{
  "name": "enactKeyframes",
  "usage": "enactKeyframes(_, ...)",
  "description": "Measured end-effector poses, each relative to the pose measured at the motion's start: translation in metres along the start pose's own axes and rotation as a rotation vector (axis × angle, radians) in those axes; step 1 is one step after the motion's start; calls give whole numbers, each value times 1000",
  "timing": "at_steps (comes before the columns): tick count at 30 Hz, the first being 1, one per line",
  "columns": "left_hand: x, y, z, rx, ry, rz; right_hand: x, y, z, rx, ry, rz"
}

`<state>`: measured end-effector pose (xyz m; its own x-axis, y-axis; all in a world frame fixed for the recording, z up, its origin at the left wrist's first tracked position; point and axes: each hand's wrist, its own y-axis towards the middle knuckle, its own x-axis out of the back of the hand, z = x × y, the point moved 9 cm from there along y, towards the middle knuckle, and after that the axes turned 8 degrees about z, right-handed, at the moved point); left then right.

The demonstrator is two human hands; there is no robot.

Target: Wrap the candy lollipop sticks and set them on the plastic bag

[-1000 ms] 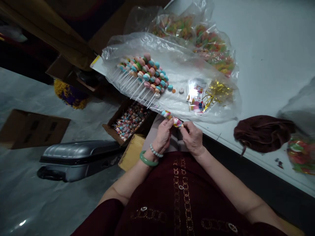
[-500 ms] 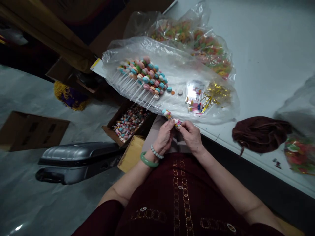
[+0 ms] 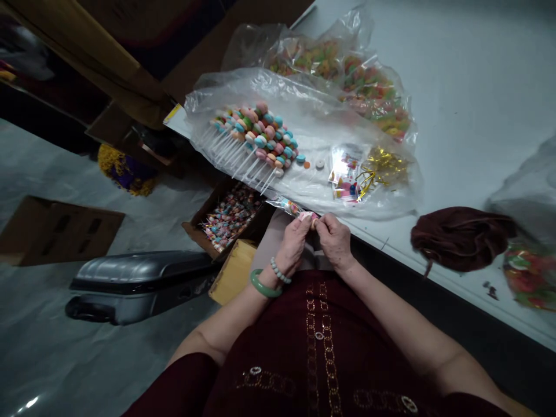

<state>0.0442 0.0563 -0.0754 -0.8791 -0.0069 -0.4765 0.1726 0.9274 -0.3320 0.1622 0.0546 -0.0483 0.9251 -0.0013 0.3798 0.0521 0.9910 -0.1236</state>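
Note:
Over my lap, at the table's front edge, my left hand and my right hand meet with fingers pinched together. Between them is a candy lollipop in a clear printed wrapper; its glossy end sticks out up and left past my left fingers. My fingertips cover most of its near end, where a pink and white bit shows. Beyond my hands, a pile of macaron-shaped candy lollipops on white sticks lies on clear plastic. Printed wrappers and gold twist ties lie to the right of that.
Bags of colourful gummy-like pieces lie at the back of the white table. A dark brown cloth bundle sits at right. Below left are an open carton of small wrapped candies, a yellow box and a grey suitcase.
The wrapped lollipop has turned in my hands, and more clear wrapper now juts out to the upper left. My right hand has drawn slightly closer to my left.

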Motion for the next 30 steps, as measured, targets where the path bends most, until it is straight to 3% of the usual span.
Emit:
enactKeyframes(2, -2, 0, 6, 84, -33, 30, -2, 6, -5, -32, 132, 8)
enactKeyframes(5, 2, -1, 5, 132, 41, 29, -13, 14, -19, -191, 531, 89)
enactKeyframes(8, 18, -6, -28, -126, 381, -124, -26, 13, -25, -353, 843, 193)
enactKeyframes(11, 13, -18, -58, -419, 747, -200, -33, 8, -22, -399, 941, 297)
enactKeyframes(16, -10, -26, -70, -650, 1203, -155, -32, 2, -22, -369, 899, 312)
enactKeyframes(21, -35, -36, -77, -839, 1553, -94, -19, 5, -21, -218, 706, 233)
enactKeyframes(25, -42, -34, -78, -793, 1683, -76, -7, 7, -14, -52, 480, 177)
enactKeyframes(30, -27, -19, -79, -577, 1477, -80, -5, 7, -15, -56, 411, 156)
